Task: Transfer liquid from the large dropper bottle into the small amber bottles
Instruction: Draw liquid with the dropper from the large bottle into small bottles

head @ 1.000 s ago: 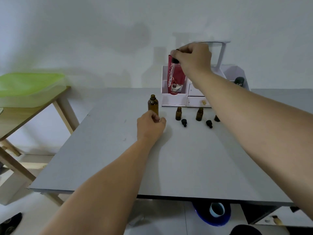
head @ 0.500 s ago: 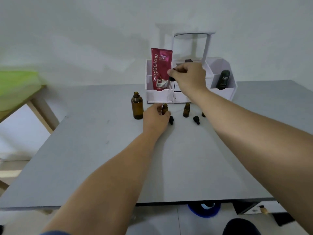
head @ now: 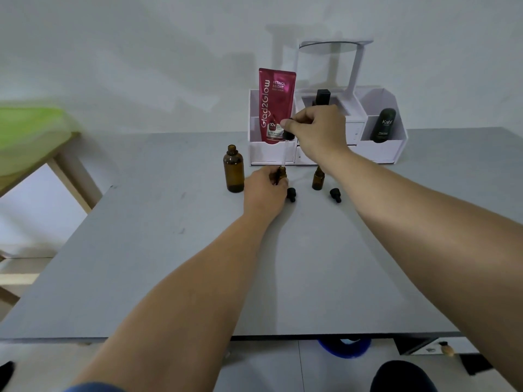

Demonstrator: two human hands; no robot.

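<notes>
Head view takes in a wide grey surface with a white organiser at its far edge, and everything that matters sits just in front of that organiser. Inside it stand a red pouch and a dark green tube. Next in size is the large dropper bottle, open-necked and upright, in front of the organiser's left end. Both hands work to the right of it, still in front of the organiser. The left hand has its grip wrapped around a small amber bottle, steadying it on the surface, with only the neck and shoulder showing past the fingers. The right hand has its grip pinched together on the black bulb of the dropper, whose glass tube hangs down with its tip at or just inside that bottle's mouth; which of the two I cannot tell. A second small amber bottle stands open further right, apart from both hands, and two black caps lie in front of the small bottles. The mouth is narrow, so a slight tilt or drift of the tube before the squeeze would likely send liquid down the outside of the glass and over the left fingers. A hard squeeze might splash, and the right forearm, passing close by the second bottle, could tip it.
</notes>
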